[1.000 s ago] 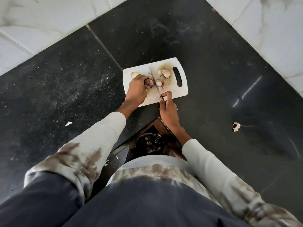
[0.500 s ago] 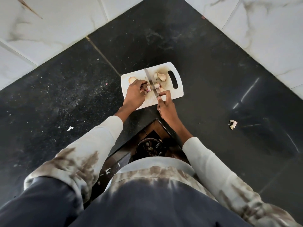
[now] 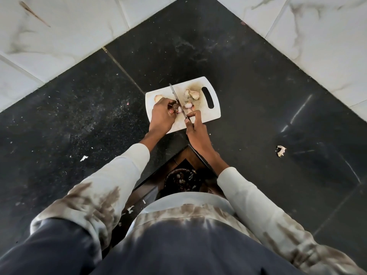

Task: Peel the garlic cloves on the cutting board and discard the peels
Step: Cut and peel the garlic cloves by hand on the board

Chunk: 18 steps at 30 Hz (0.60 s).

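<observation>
The garlic clove [image 3: 178, 109] sits on the white cutting board [image 3: 210, 114], pinched in your left hand [image 3: 161, 117] fingers. Your right hand [image 3: 196, 133] fingers curl round the knife [image 3: 177, 100], blade beside that clove. More cloves [image 3: 193, 94] lie near the board's handle slot. No writing is readable on the dark surface [image 3: 258, 96]

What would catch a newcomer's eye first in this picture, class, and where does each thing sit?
First, the white cutting board on the black counter, where the left hand pinches a garlic clove while the right hand holds a knife whose blade lies across the board. More cloves sit near the board's handle slot. Next, a lone garlic scrap lies far right on the counter.
</observation>
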### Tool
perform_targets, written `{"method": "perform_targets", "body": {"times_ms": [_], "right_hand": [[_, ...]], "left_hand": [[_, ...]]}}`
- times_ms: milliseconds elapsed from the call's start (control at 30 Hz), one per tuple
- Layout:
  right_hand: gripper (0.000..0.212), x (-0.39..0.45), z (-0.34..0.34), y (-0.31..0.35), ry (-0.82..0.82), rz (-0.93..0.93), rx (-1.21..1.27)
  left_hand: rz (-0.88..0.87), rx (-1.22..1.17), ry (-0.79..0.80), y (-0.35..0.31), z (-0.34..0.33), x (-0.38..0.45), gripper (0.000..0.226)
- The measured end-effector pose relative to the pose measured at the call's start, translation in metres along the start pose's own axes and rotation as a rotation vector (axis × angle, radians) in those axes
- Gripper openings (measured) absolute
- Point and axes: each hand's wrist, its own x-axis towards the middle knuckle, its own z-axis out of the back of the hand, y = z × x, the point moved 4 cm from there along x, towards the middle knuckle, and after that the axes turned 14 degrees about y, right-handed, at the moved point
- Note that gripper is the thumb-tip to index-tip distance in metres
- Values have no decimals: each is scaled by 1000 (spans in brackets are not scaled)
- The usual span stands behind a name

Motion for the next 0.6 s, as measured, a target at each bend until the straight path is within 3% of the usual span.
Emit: {"method": "perform_targets", "body": {"times_ms": [600], "right_hand": [[10, 0, 10, -6, -39, -56, 1]], "left_hand": [[-97, 40, 11, -10, -8, 8, 27]]}}
